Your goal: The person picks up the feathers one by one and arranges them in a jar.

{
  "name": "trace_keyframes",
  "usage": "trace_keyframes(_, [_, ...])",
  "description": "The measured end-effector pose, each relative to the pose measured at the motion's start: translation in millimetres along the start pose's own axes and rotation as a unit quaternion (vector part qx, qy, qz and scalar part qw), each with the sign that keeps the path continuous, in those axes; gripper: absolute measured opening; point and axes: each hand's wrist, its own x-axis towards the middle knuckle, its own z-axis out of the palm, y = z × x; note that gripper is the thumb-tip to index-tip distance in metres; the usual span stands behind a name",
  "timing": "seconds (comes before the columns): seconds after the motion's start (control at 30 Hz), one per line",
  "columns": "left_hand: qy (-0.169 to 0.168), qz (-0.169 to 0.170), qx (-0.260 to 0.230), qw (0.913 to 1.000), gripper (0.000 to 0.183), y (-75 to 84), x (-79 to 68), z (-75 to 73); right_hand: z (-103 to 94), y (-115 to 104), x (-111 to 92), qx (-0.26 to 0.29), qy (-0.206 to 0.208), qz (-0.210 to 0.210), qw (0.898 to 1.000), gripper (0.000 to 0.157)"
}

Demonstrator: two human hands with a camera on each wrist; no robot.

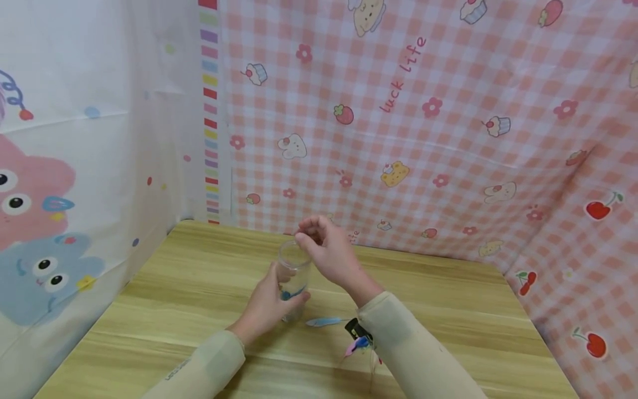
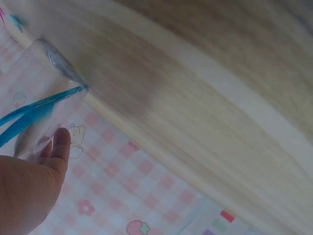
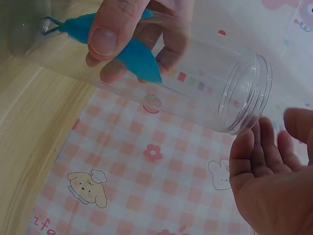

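In the head view my left hand [image 1: 269, 300] grips a clear jar [image 1: 294, 256] round its side, holding it upright on or just above the table; which of the two I cannot tell. Through the jar's wall, blue feathers [image 3: 140, 59] show inside, their thin quills towards the bottom. The jar's mouth has a threaded rim and no lid. By that rim is my right hand [image 3: 274, 171], its fingers loosely bent with nothing seen between them; the fingertips are at the rim's edge, perhaps touching it. A light blue feather [image 1: 324, 321] lies on the table right of the jar.
A wooden-patterned table [image 1: 209, 288] spans the work area. Under the right forearm lie a black object [image 1: 355, 329] and several pink and blue feathers [image 1: 358, 346], partly covered by the sleeve. Printed cloths [image 1: 423, 144] hang behind and at both sides.
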Motion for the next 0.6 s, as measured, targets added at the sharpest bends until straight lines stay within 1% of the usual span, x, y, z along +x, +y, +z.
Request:
trace_keyframes(0.07, [-0.001, -0.003, 0.0, 1.0, 0.07, 1.1, 0.1, -0.2, -3.0, 2.2, -2.5, 0.013, 0.024, -0.015, 1.0, 0.021])
trace_keyframes(0.13, [-0.004, -0.003, -0.001, 1.0, 0.071, 1.7, 0.1, 0.4, -8.1, 8.5, -7.5, 0.022, 0.055, -0.017, 0.998, 0.022])
trace_keyframes(0.2, [-0.006, -0.003, -0.002, 1.0, 0.071, 1.6, 0.2, 1.6, -14.7, 19.3, -14.4, 0.017, 0.076, -0.005, 0.997, 0.023])
trace_keyframes(0.23, [-0.006, -0.003, -0.001, 1.0, 0.071, 1.4, 0.3, 2.2, -17.8, 26.4, -18.6, 0.007, 0.077, 0.009, 0.997, 0.024])
trace_keyframes(0.27, [-0.005, -0.002, 0.0, 1.0, 0.071, 1.0, 0.3, 2.7, -20.3, 34.3, -23.8, -0.01, 0.07, 0.028, 0.997, 0.024])
trace_keyframes(0.3, [-0.005, -0.003, 0.003, 1.0, 0.071, 0.6, 0.2, 3.0, -22.0, 42.8, -29.8, -0.034, 0.054, 0.049, 0.997, 0.026])
trace_keyframes(0.33, [-0.004, -0.005, 0.004, 1.0, 0.072, 0.2, 0.1, 3.1, -22.7, 51.2, -36.1, -0.064, 0.029, 0.065, 0.995, 0.028])
trace_keyframes(0.37, [-0.004, -0.006, 0.005, 1.0, 0.071, 0.0, -0.2, 3.0, -22.8, 59.5, -43.1, -0.096, -0.004, 0.076, 0.992, 0.032])
trace_keyframes(0.4, [-0.004, -0.006, 0.007, 0.9999, 0.071, -0.1, -0.7, 2.9, -22.0, 67.5, -50.5, -0.131, -0.044, 0.085, 0.987, 0.038])
trace_keyframes(0.43, [-0.005, -0.007, 0.008, 0.9999, 0.071, -0.3, -0.8, 2.6, -20.6, 74.2, -58.5, -0.163, -0.084, 0.089, 0.979, 0.045])
trace_keyframes(0.5, [-0.006, -0.007, 0.008, 0.9999, 0.07, 0.1, -1.4, 1.7, -16.8, 84.3, -75.3, -0.215, -0.161, 0.085, 0.96, 0.058])
trace_keyframes(0.53, [-0.007, -0.007, 0.006, 0.9999, 0.07, 0.2, -1.5, 1.2, -14.6, 87.8, -83.2, -0.236, -0.193, 0.081, 0.949, 0.064])
trace_keyframes(0.6, [-0.005, -0.009, 0.003, 0.9999, 0.07, 0.3, -1.8, 0.2, -10.0, 92.6, -97.6, -0.267, -0.242, 0.072, 0.93, 0.074])
